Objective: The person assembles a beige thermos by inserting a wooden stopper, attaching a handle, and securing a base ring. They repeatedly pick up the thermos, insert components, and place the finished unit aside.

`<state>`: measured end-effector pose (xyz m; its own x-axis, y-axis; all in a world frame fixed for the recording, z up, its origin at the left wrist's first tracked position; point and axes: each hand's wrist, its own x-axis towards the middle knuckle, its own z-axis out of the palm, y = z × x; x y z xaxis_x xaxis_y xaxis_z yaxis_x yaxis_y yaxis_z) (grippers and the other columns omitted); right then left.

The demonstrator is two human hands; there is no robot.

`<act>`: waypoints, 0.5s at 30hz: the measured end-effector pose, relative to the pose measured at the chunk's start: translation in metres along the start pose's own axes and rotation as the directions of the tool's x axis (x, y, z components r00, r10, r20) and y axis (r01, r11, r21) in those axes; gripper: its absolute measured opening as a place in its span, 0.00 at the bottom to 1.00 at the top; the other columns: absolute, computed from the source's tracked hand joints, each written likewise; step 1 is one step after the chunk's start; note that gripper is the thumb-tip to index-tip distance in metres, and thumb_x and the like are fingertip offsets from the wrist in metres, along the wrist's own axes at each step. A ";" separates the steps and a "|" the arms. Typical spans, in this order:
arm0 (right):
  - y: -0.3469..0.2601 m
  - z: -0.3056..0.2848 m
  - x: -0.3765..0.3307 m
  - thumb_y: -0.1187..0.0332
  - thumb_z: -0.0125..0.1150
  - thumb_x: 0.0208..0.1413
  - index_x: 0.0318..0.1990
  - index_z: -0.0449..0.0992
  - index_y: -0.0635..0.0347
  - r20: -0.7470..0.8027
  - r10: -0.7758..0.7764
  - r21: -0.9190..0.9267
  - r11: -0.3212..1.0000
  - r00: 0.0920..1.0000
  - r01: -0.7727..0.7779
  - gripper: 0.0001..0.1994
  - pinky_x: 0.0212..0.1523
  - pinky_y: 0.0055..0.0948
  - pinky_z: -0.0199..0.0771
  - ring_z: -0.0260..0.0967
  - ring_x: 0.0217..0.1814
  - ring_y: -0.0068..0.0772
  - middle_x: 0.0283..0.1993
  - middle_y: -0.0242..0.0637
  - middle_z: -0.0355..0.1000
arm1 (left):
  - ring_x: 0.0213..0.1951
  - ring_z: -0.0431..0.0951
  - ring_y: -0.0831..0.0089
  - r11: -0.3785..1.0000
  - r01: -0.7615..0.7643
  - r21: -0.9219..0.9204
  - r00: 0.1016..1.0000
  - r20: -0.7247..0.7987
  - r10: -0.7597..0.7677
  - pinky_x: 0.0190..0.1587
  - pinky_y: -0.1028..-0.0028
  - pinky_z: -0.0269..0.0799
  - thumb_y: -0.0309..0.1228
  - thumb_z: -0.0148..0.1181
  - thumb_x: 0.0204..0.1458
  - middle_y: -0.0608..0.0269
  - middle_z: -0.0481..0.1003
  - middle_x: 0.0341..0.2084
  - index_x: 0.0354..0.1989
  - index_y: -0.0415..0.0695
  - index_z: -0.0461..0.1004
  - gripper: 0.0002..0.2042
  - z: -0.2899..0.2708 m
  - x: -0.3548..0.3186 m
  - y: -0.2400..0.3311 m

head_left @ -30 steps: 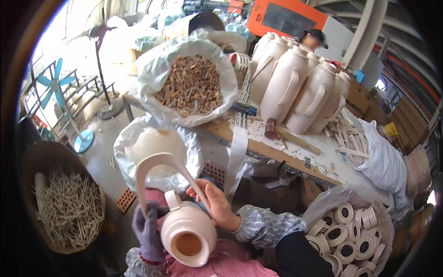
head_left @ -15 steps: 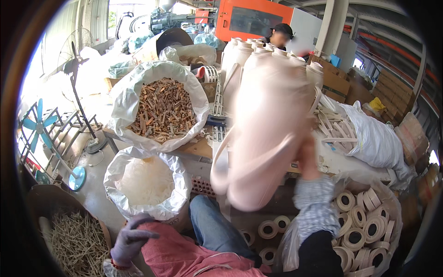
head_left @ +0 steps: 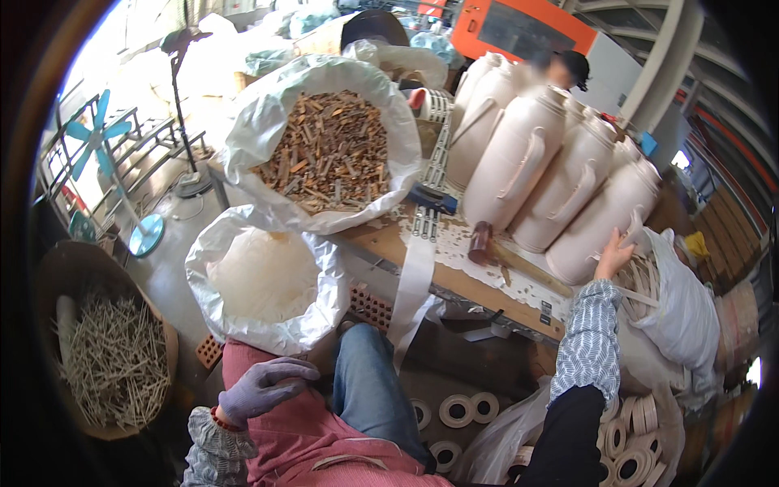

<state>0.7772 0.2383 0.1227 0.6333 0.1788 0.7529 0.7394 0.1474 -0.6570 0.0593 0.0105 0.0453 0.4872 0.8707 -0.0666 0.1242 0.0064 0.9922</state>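
Several pale pink plastic jugs with side handles stand close together on the workbench [head_left: 454, 260]. At the near right end of the group, my bare right hand [head_left: 615, 256] has its fingers round the handle of the rightmost jug [head_left: 604, 215]. That jug leans against its neighbours, and part of its handle is hidden by the fingers. My left hand [head_left: 268, 390], in a lilac glove, hovers over my lap with its fingers stretched out and nothing in them. A dark red cylinder [head_left: 480, 242] lies in front of the jugs.
A white sack of brown chips [head_left: 235, 162] is on the bench. Below are a sack of translucent scraps [head_left: 329, 300], a bin of thin sticks [head_left: 114, 357] and pale rings [head_left: 456, 411]. A white sack [head_left: 682, 284] lies right. A person [head_left: 568, 71] is behind the jugs.
The jug in my right hand has moved from in front of me to the right end of the group on the bench. My left hand has risen slightly over my lap. The view has shifted.
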 end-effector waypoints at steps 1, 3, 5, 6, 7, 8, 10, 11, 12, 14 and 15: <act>0.010 0.001 0.009 0.58 0.68 0.51 0.50 0.67 0.72 0.002 0.004 -0.111 0.994 1.000 -0.004 0.27 0.46 0.45 0.70 0.73 0.45 0.54 0.42 0.55 0.74 | 0.53 0.73 0.67 1.000 -0.016 -0.013 1.000 0.011 0.016 0.58 0.70 0.66 0.26 0.59 0.56 0.57 0.75 0.49 0.49 0.40 0.76 0.13 0.002 0.002 -0.004; 0.000 0.015 -0.004 0.57 0.68 0.51 0.52 0.67 0.70 0.036 0.041 -0.316 0.948 0.999 -0.027 0.28 0.48 0.46 0.69 0.71 0.47 0.56 0.46 0.55 0.73 | 0.53 0.72 0.69 1.000 0.007 0.006 1.000 -0.019 -0.007 0.58 0.71 0.66 0.28 0.59 0.57 0.58 0.75 0.49 0.50 0.40 0.76 0.13 0.000 -0.007 -0.011; -0.029 0.017 -0.047 0.56 0.69 0.50 0.56 0.65 0.67 -0.055 -0.356 -0.600 0.758 0.933 0.254 0.31 0.53 0.49 0.66 0.66 0.55 0.58 0.53 0.54 0.68 | 0.53 0.72 0.70 0.997 0.079 -0.008 0.995 -0.060 -0.079 0.58 0.72 0.66 0.28 0.59 0.57 0.59 0.75 0.49 0.50 0.40 0.76 0.13 -0.005 -0.021 -0.015; -0.072 0.018 -0.086 0.59 0.68 0.51 0.58 0.64 0.66 -0.064 -0.399 -0.488 0.812 0.915 0.320 0.30 0.56 0.48 0.64 0.61 0.60 0.57 0.57 0.53 0.64 | 0.52 0.73 0.71 0.986 0.157 -0.048 0.980 -0.116 -0.162 0.57 0.73 0.67 0.29 0.59 0.57 0.60 0.75 0.48 0.50 0.40 0.76 0.13 -0.007 -0.029 -0.017; -0.094 0.024 -0.110 0.63 0.65 0.53 0.58 0.64 0.65 -0.061 -0.526 -0.318 0.816 0.848 0.483 0.28 0.56 0.47 0.64 0.62 0.58 0.55 0.57 0.53 0.65 | 0.51 0.73 0.74 0.979 0.177 -0.097 0.972 -0.139 -0.189 0.55 0.74 0.68 0.28 0.58 0.57 0.61 0.76 0.47 0.50 0.40 0.76 0.13 -0.009 -0.027 -0.026; -0.116 0.033 -0.143 0.66 0.63 0.55 0.59 0.63 0.64 -0.076 -0.637 -0.132 0.769 0.767 0.625 0.25 0.56 0.46 0.64 0.63 0.57 0.53 0.57 0.53 0.65 | 0.50 0.73 0.74 0.978 0.182 -0.101 0.965 -0.173 -0.197 0.55 0.74 0.68 0.28 0.58 0.58 0.62 0.76 0.46 0.50 0.40 0.76 0.13 -0.011 -0.026 -0.033; -0.191 0.069 -0.224 0.76 0.53 0.56 0.48 0.74 0.61 0.321 -0.648 0.328 0.760 0.690 0.561 0.12 0.54 0.39 0.66 0.68 0.53 0.46 0.49 0.46 0.72 | 0.47 0.74 0.76 0.982 0.178 -0.069 0.946 -0.261 -0.190 0.52 0.75 0.69 0.28 0.58 0.58 0.62 0.77 0.44 0.50 0.40 0.76 0.13 -0.016 -0.032 -0.038; -0.203 0.089 -0.247 0.76 0.51 0.55 0.43 0.76 0.62 0.589 -0.591 0.442 0.806 0.551 0.393 0.10 0.52 0.38 0.67 0.68 0.51 0.44 0.46 0.44 0.73 | 0.45 0.74 0.76 0.986 0.165 0.002 0.939 -0.305 -0.157 0.51 0.74 0.70 0.27 0.57 0.58 0.62 0.77 0.43 0.50 0.40 0.76 0.12 -0.019 -0.036 -0.036; -0.204 0.121 -0.263 0.76 0.51 0.55 0.44 0.76 0.63 0.657 -0.599 0.442 0.798 0.459 0.408 0.11 0.51 0.39 0.67 0.68 0.51 0.45 0.46 0.45 0.73 | 0.45 0.74 0.76 0.984 0.181 0.008 0.928 -0.332 -0.168 0.50 0.74 0.70 0.27 0.57 0.57 0.61 0.77 0.42 0.49 0.40 0.76 0.12 -0.023 -0.042 -0.032; -0.191 0.169 -0.292 0.74 0.52 0.55 0.45 0.75 0.63 0.729 -0.595 0.386 0.765 0.338 0.515 0.11 0.51 0.41 0.67 0.68 0.51 0.48 0.47 0.46 0.72 | 0.45 0.74 0.77 0.985 0.165 0.053 0.895 -0.428 -0.127 0.50 0.75 0.70 0.24 0.56 0.57 0.63 0.77 0.42 0.48 0.39 0.76 0.12 -0.033 -0.058 -0.036; -0.174 0.188 -0.295 0.72 0.52 0.56 0.46 0.75 0.64 0.744 -0.585 0.316 0.734 0.323 0.601 0.12 0.51 0.42 0.68 0.68 0.51 0.49 0.48 0.47 0.73 | 0.45 0.74 0.78 0.985 0.140 0.096 0.872 -0.484 -0.076 0.49 0.76 0.70 0.22 0.56 0.57 0.65 0.77 0.42 0.47 0.38 0.76 0.11 -0.038 -0.072 -0.047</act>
<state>0.4187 0.3432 0.0072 -0.3977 0.6953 0.5986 0.8513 0.5230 -0.0420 -0.0140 -0.0339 0.0076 -0.0032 0.9965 -0.0830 0.2738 0.0807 0.9584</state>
